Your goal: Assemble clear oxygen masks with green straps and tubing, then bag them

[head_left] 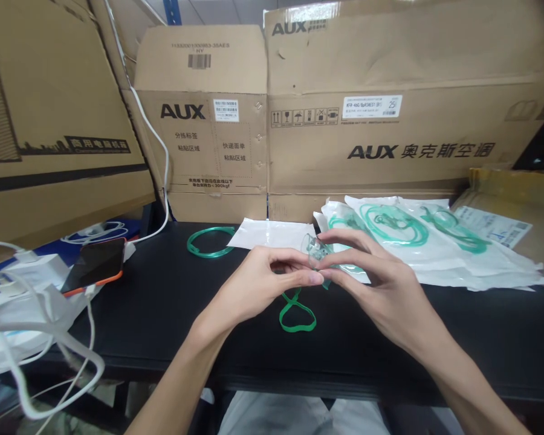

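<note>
A small clear plastic oxygen mask point(315, 249) is held up above the black table between both hands. My left hand point(272, 275) pinches its left lower side with thumb and fingers. My right hand point(376, 269) grips it from the right, fingers bent around its edge. A green elastic strap point(298, 328) hangs below the mask in a loop toward the table. The mask's lower part is hidden behind my fingers. Behind my left hand lie a coiled green tube point(211, 254) and a white flat wrapper point(272, 231).
Several white packets with green tubing point(394, 226) are piled at the right. At the left are a phone point(95, 264), white chargers point(31, 272) and loose cables. Large cardboard boxes point(208, 151) wall off the back of the black table point(172, 314).
</note>
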The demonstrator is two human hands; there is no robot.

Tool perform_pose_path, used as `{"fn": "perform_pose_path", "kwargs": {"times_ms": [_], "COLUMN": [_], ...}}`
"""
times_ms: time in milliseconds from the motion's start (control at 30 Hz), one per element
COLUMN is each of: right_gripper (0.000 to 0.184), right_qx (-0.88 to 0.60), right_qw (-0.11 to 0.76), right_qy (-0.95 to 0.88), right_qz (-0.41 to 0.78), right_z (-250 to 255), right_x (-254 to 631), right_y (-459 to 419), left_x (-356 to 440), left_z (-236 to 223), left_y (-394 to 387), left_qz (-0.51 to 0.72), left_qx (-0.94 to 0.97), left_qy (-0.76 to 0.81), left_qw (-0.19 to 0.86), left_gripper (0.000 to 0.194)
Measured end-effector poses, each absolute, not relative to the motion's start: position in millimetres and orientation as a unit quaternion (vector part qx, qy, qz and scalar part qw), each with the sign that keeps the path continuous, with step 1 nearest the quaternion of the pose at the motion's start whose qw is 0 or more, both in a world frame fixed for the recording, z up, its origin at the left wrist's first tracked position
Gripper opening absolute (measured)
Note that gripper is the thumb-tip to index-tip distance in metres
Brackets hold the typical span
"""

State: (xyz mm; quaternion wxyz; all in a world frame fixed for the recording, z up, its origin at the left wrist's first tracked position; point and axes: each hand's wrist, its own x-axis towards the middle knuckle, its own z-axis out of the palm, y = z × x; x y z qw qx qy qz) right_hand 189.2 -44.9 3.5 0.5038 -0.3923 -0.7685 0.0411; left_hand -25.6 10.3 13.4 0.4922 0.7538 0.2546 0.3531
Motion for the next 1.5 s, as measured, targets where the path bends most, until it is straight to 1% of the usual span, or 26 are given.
{"fn": "perform_pose_path", "kwargs": {"times_ms": [100, 233, 267, 400, 500, 633, 933, 1200, 1333, 1500], "right_gripper": [0.016, 0.019, 0.019, 0.017, 0.014, 0.013, 0.014, 0.014, 0.015, 0.008], "right_qx": [-0.391, -0.397, -0.4, -0.415, -0.421, -0.425, -0.432, -0.449, -0.453, -0.456], "right_qw": [0.509, 0.513, 0.512, 0.511, 0.514, 0.524, 0.553, 0.572, 0.572, 0.605], "right_qy": [-0.763, -0.748, -0.744, -0.725, -0.712, -0.706, -0.693, -0.677, -0.676, -0.646], "right_qz": [0.078, 0.143, 0.154, 0.201, 0.227, 0.217, 0.165, 0.116, 0.102, 0.092], "right_z": [2.8, 2.9, 3.2, 4.2, 3.1, 1.4, 9.4, 17.2, 16.0, 14.7], "right_x": [188.8, 189.7, 189.9, 190.1, 189.2, 189.1, 192.2, 196.8, 198.4, 204.7], "right_y": [-44.1, -45.7, -46.6, -49.5, -49.9, -49.1, -50.4, -55.6, -53.5, -50.2], "left_x": [-23.7, -21.6, -21.3, -20.1, -19.7, -19.5, -18.9, -20.6, -21.6, -23.7], "left_z": [13.2, 12.9, 12.8, 12.8, 12.6, 13.3, 14.2, 9.6, 10.0, 9.1], "left_y": [8.9, 6.6, 6.3, 5.0, 3.1, -0.5, -0.6, 2.0, 1.8, 4.0], "left_qz": [0.35, 0.351, 0.348, 0.34, 0.331, 0.327, 0.312, 0.296, 0.284, 0.266], "left_qx": [0.755, 0.768, 0.772, 0.783, 0.796, 0.809, 0.818, 0.823, 0.826, 0.832], "left_qy": [0.254, 0.273, 0.274, 0.274, 0.293, 0.303, 0.331, 0.342, 0.343, 0.358], "left_qw": [0.493, 0.461, 0.455, 0.442, 0.413, 0.383, 0.352, 0.343, 0.347, 0.329], "left_gripper": [0.023, 0.044, 0.047, 0.047, 0.048, 0.045, 0.045, 0.046, 0.042, 0.039]}}
